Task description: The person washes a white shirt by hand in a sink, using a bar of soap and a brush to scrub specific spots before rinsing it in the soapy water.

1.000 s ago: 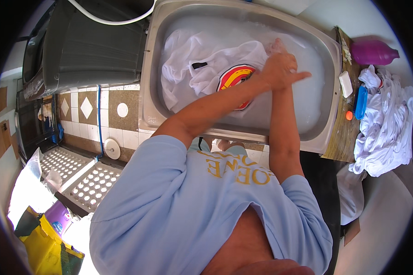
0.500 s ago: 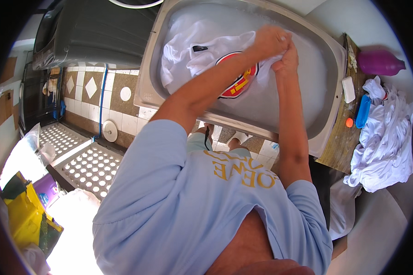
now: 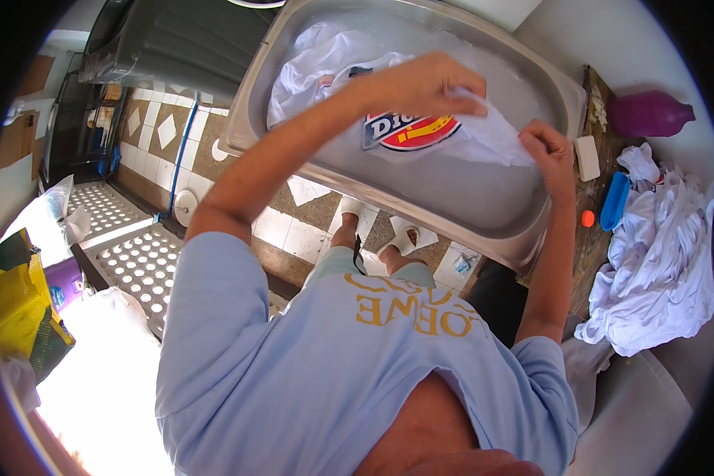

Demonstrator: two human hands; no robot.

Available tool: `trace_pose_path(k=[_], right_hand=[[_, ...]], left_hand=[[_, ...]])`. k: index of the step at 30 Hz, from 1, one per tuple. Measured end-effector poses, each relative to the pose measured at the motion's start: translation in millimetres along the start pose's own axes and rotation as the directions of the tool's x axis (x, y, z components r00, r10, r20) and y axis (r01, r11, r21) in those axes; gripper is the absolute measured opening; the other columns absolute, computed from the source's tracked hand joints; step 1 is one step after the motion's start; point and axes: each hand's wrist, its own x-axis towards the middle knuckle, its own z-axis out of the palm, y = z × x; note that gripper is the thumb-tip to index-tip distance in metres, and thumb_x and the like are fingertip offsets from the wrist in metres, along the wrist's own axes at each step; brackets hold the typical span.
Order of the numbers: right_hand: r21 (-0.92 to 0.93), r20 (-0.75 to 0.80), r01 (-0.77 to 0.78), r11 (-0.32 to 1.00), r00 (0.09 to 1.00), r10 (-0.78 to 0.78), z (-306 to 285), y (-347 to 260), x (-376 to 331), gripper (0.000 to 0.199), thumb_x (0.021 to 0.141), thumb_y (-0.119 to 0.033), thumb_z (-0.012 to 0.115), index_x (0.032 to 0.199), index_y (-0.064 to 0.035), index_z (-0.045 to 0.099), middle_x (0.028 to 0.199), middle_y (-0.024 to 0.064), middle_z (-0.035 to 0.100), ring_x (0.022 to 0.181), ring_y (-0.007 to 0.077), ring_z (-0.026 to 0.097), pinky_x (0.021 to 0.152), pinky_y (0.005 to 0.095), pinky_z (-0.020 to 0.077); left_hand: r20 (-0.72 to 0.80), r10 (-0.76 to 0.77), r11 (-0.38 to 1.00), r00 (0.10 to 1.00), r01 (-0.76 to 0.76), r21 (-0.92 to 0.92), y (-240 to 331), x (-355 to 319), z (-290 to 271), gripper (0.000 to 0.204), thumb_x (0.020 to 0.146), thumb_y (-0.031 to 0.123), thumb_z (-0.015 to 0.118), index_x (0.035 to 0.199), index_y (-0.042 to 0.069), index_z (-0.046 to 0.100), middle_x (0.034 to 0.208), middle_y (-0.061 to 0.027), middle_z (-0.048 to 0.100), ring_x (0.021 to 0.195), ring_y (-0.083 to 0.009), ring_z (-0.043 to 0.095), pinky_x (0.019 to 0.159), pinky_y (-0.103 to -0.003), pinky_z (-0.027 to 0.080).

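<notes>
A wet white T-shirt (image 3: 325, 59) with a red, yellow and black printed logo lies partly in cloudy, soapy water in a wide metal basin (image 3: 349, 181). My left hand (image 3: 435, 83) is above the logo, its fingers closed on a fold of the shirt. Near the basin's right side, my right hand (image 3: 549, 155) pinches another edge of the same cloth. Between the two hands a strip of fabric is stretched out, slanting down to the right. The far part of the shirt lies bunched at the basin's left end.
On a wooden board (image 3: 577, 278) right of the basin are a white soap bar (image 3: 587, 159), a blue brush-like item (image 3: 615, 202), an orange cap (image 3: 588, 218) and a purple bottle (image 3: 650, 113). White laundry (image 3: 658, 270) is heaped beside them. A dark grey machine (image 3: 182, 44) stands left.
My hands were together above the shirt; now they are apart, the left one shifted left and the right one lower right. The cloth between them is spread, and the logo shows more flatly.
</notes>
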Motion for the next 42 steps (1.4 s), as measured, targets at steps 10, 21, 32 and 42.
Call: trace_pose_path(k=[10, 21, 32, 42], right_hand=[[0.403, 0.319, -0.523, 0.751, 0.85, 0.42, 90, -19, 24, 0.019, 0.088, -0.027, 0.059, 0.088, -0.0076, 0.062, 0.075, -0.0056, 0.055, 0.066, 0.0049, 0.048, 0.065, 0.0184, 0.0374], [0.935, -0.019, -0.019, 0.354, 0.994, 0.104, 21, -8, 8, 0.036, 0.093, -0.023, 0.046, 0.123, -0.003, 0.046, 0.121, 0.0096, 0.055, 0.115, 0.0224, 0.053, 0.098, 0.0385, 0.0414], [0.946, -0.014, 0.049, 0.321, 0.994, -0.112, -10, -65, -15, 0.058, 0.09, -0.038, 0.048, 0.135, -0.0036, 0.033, 0.135, 0.0131, 0.045, 0.125, 0.0283, 0.044, 0.103, 0.042, 0.0358], [0.907, -0.023, -0.029, 0.419, 0.993, 0.117, 58, -18, 12, 0.072, 0.091, -0.05, 0.044, 0.139, -0.0001, 0.026, 0.14, 0.0185, 0.039, 0.127, 0.033, 0.042, 0.105, 0.0447, 0.034]], left_hand=[[-0.258, 0.061, 0.905, 0.964, 0.056, 0.422, 32, -36, 143, 0.019, 0.072, 0.026, 0.074, 0.082, 0.014, 0.064, 0.088, -0.003, 0.056, 0.093, -0.0217, 0.054, 0.087, -0.038, 0.038], [-0.74, -0.501, 0.605, 0.448, 0.793, 0.07, -69, -143, 46, 0.03, 0.075, 0.029, 0.072, 0.093, 0.007, 0.062, 0.09, -0.0119, 0.063, 0.083, -0.0261, 0.06, 0.073, -0.037, 0.047], [-0.737, -0.414, 0.851, 0.535, 0.515, -0.105, -71, -129, 10, 0.011, 0.076, 0.01, 0.069, 0.076, 0.001, 0.062, 0.059, -0.0039, 0.058, 0.052, -0.0108, 0.052, 0.052, -0.026, 0.044], [-0.457, -0.103, 0.983, 0.883, 0.16, 0.088, -74, -51, 37, 0.036, 0.077, 0.008, 0.057, 0.112, 0.004, 0.06, 0.112, -0.0105, 0.061, 0.092, -0.0254, 0.06, 0.077, -0.03, 0.046]])
